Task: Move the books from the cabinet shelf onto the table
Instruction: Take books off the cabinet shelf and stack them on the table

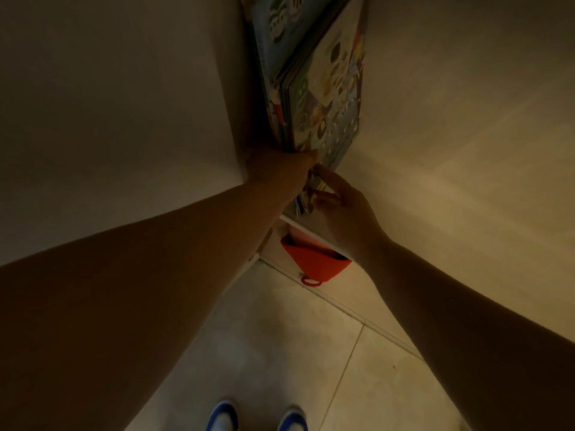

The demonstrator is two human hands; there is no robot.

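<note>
Several thin picture books (323, 98) with colourful covers stand leaning in a narrow cabinet compartment between two pale walls. My left hand (280, 168) reaches in at the books' lower near corner; its fingers are hidden behind them and the thumb lies on the front cover. My right hand (339, 203) is just below, fingers curled around the lower edges of the books by the shelf edge (314, 234). The scene is dim.
A red scoop-like object (311, 259) with a loop sits on the compartment below the shelf. Pale cabinet panels (124, 119) flank the opening left and right. Tiled floor (280, 353) and my blue-and-white shoes (222, 415) lie below.
</note>
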